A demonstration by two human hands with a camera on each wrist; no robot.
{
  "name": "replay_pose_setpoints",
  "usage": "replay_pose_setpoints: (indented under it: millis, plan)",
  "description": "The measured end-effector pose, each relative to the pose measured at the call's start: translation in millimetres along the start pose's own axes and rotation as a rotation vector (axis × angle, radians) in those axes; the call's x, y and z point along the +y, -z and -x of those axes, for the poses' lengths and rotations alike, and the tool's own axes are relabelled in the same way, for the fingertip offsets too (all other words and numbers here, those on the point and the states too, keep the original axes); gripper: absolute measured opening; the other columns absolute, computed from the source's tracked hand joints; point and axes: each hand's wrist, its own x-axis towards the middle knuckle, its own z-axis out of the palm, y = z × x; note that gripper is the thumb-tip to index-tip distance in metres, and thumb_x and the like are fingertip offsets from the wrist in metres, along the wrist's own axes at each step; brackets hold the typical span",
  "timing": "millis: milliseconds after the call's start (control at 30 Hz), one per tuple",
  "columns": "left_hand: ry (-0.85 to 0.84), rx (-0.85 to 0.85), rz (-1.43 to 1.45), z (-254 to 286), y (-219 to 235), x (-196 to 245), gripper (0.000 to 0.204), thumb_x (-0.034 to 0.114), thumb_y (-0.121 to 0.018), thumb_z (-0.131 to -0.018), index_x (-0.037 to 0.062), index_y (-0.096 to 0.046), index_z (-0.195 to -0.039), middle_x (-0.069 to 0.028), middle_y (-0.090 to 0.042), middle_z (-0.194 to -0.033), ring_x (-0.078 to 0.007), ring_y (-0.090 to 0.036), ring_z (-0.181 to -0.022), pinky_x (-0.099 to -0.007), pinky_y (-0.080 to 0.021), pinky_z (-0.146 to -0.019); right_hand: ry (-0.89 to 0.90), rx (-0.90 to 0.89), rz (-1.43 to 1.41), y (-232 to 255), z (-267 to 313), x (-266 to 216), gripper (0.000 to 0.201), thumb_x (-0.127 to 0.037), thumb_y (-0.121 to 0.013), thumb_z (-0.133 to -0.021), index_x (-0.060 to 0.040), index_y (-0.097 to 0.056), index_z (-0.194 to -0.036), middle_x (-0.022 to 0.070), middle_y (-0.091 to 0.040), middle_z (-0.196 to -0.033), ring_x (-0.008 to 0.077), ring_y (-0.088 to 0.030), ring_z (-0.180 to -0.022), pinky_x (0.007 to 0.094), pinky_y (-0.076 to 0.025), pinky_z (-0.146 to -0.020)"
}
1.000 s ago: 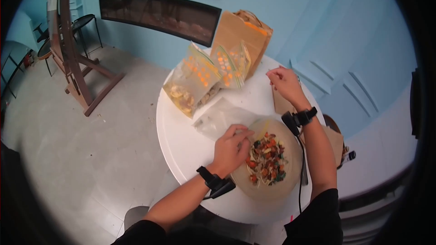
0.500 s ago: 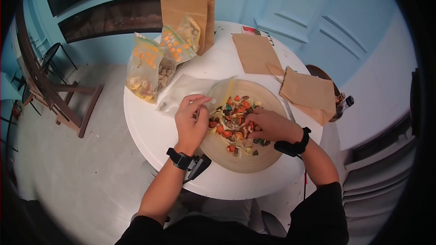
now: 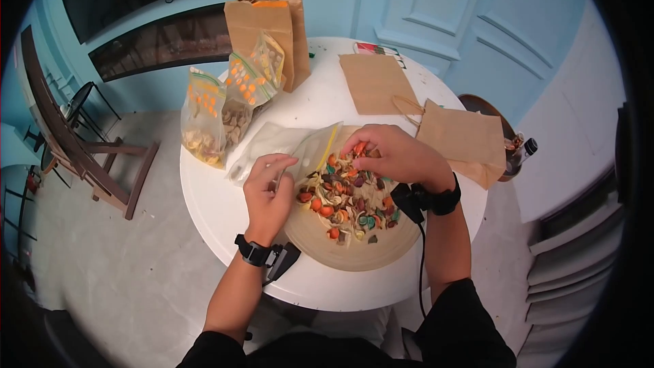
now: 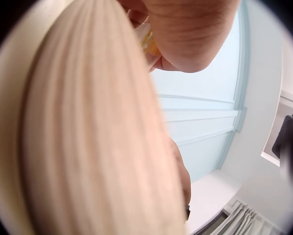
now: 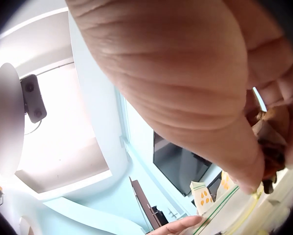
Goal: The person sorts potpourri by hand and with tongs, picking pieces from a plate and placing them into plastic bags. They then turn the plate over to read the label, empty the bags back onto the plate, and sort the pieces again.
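In the head view a heap of dried potpourri (image 3: 351, 208), with orange, cream, purple and green pieces, lies on a round wooden plate (image 3: 323, 257). A clear zip bag (image 3: 269, 144) with a yellow strip lies at the plate's far left, its mouth toward the heap. My left hand (image 3: 268, 197) pinches the near edge of that mouth between thumb and fingers. Over the far side of the heap, close to the bag's mouth, my right hand (image 3: 405, 157) holds a small bunch of potpourri pieces (image 5: 273, 134), dark and tan in the right wrist view.
Filled zip bags (image 3: 204, 123) with orange dots stand at the left table edge, before an upright paper bag (image 3: 262, 31). Flat paper bags (image 3: 463, 136) lie at the right, near a round basket (image 3: 507, 136) holding a bottle. A wooden easel (image 3: 82, 143) stands on the floor.
My right hand came down from beyond the plate into the heap, then moved left with pieces to the bag's mouth. The left hand kept at the bag. The head view turned.
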Motion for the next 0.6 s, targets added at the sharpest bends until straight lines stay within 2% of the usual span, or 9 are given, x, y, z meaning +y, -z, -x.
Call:
replay_pose_setpoints:
  millis: [33,100,200,433,533,600]
  plan:
    - [-0.005,0.0,0.002,-1,0,1,0.031,-0.007,-0.056,-0.087,0.005,-0.076,-0.109,-0.0003,-0.063,-0.115,-0.0033,-0.048,-0.078,-0.0176,-0.041,-0.063,0.063,0.005,-0.001,0,-1,0,0.024,-0.011,-0.069,-0.086,-0.0034,-0.07,-0.108,0.0137,-0.069,-0.099,0.0274,-0.065,-0.091,0.037,-0.053,-0.081]
    - [-0.008,-0.002,0.01,0,0,2,0.032,-0.007,-0.057,-0.087,0.005,-0.076,-0.109,-0.0001,-0.063,-0.115,-0.0035,-0.048,-0.08,-0.0178,-0.041,-0.065,0.054,-0.006,0.009,4,1,-2,0.027,-0.009,-0.068,-0.084,-0.0043,-0.069,-0.111,0.0139,-0.068,-0.103,0.0279,-0.065,-0.093,0.0373,-0.053,-0.083]
    - [-0.08,0.046,0.009,-2,-2,-4,0.029,-0.003,-0.059,-0.085,0.006,-0.077,-0.106,-0.0028,-0.067,-0.111,-0.0007,-0.046,-0.061,-0.0184,-0.036,-0.052,0.069,-0.025,0.045,11,3,-6,0.033,-0.006,-0.071,-0.083,-0.0048,-0.068,-0.116,0.0113,-0.068,-0.107,0.0245,-0.065,-0.096,0.0343,-0.052,-0.084]
    - [-0.093,0.037,0.034,0,-1,-3,0.03,-0.004,-0.059,-0.085,0.0065,-0.077,-0.106,-0.0018,-0.067,-0.112,-0.0002,-0.046,-0.063,-0.0182,-0.036,-0.053,0.049,-0.073,-0.018,10,2,-5,0.039,-0.005,-0.07,-0.083,-0.0046,-0.066,-0.122,0.0092,-0.069,-0.11,0.0203,-0.065,-0.098,0.0319,-0.052,-0.085]
    - [-0.1,0.047,0.046,-1,-2,-3,0.03,-0.005,-0.059,-0.085,0.0068,-0.077,-0.106,-0.0014,-0.067,-0.111,-0.0001,-0.046,-0.063,-0.0182,-0.036,-0.053,0.087,-0.039,-0.122,6,1,-1,0.039,-0.002,-0.064,-0.079,-0.0021,-0.065,-0.118,0.0116,-0.067,-0.103,0.017,-0.066,-0.081,0.031,-0.055,-0.074]
    - [-0.096,0.054,0.047,0,-2,-4,0.031,-0.006,-0.059,-0.085,0.0069,-0.078,-0.106,-0.0013,-0.066,-0.111,-0.0002,-0.046,-0.063,-0.0181,-0.036,-0.054,0.071,-0.02,-0.169,4,1,-3,0.039,-0.001,-0.063,-0.08,-0.0012,-0.064,-0.119,0.0108,-0.068,-0.104,0.0151,-0.066,-0.078,0.0298,-0.056,-0.072]
